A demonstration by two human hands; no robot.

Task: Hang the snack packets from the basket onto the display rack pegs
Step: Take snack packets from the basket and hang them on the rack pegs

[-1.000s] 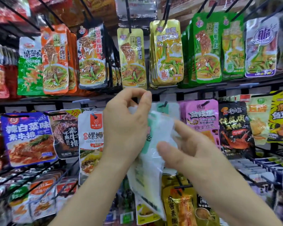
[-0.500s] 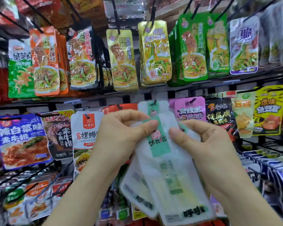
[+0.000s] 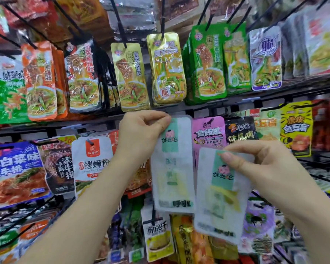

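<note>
Snack packets (image 3: 171, 187) in hand: two, both white with a green label strip, one per hand, well apart from each other at the top and overlapping slightly at the lower edges. The first packet (image 3: 172, 168) hangs upright at the centre of the frame; the left hand (image 3: 141, 136) pinches its top left corner between thumb and forefinger, with the top edge level with the dark rail of the display rack (image 3: 236, 101). Whether its hole sits on a peg cannot be told. The second packet (image 3: 221, 206) is lower and to the right, tilted a little; the right hand (image 3: 271, 168) grasps its top edge, thumb on the front of the green label, the other fingers behind. The rack fills the whole background and carries packets on black pegs (image 3: 120, 25). Upper row, left to right: orange packets (image 3: 40, 80), gold packets (image 3: 166, 69), green packets (image 3: 208, 63). Middle row: a blue packet (image 3: 15, 172) at the left edge, a white packet with an orange tag (image 3: 91, 161) just beside the left forearm, a pink packet (image 3: 208, 132) directly behind and between the two held packets, and a yellow packet (image 3: 295, 128) at the right.
</note>
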